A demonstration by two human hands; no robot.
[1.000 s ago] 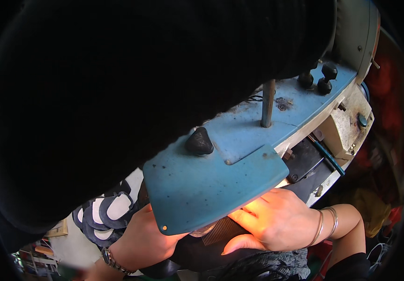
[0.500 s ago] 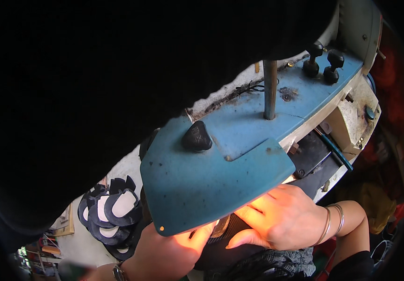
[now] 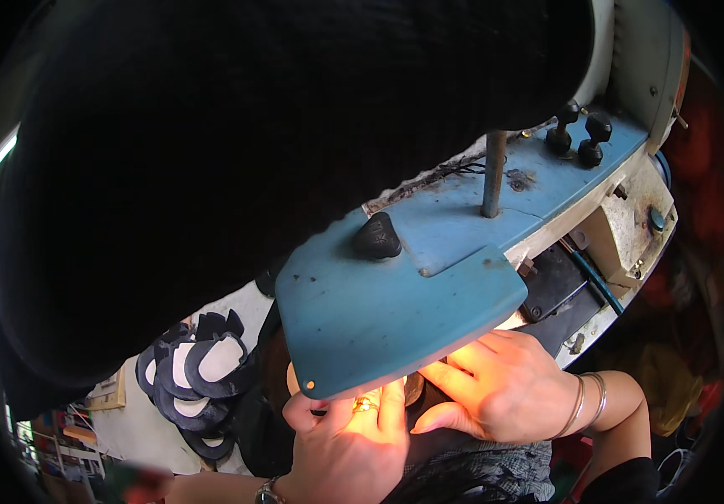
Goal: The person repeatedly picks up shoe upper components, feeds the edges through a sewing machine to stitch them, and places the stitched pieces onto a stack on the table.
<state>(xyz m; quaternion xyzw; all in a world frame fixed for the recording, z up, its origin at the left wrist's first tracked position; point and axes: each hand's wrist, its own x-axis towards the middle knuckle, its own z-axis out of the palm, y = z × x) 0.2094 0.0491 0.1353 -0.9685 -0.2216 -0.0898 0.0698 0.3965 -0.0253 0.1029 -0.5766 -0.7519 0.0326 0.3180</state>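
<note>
While both hands work under the overhanging blue machine head [image 3: 396, 315], a bright lamp glows on the fingers and hides most of what they press. The left hand [image 3: 354, 449], wearing a gold ring, has its fingers [image 3: 391, 403] curled forward and closed loosely on something beneath the blue plate; what exactly they pinch I cannot tell. The right hand [image 3: 501, 386], bangles at the wrist, lies flatter, fingertips [image 3: 454, 370] stretched toward those of the left and nearly meeting them, pressing down on a dark workpiece [image 3: 429, 441] that shows only between and below the two hands. Its long axis seems to run from the person's lap up toward the fingertips and under the plate, though its far end is hidden, so which way it points stays uncertain. To my eye the risk is plain: the fingertips sit right at the machine's working point, out of the person's own sight, and a slip forward could catch them. Beyond the left fingers, a fan of dark and pale cut pieces [image 3: 198, 374] lies well apart.
</note>
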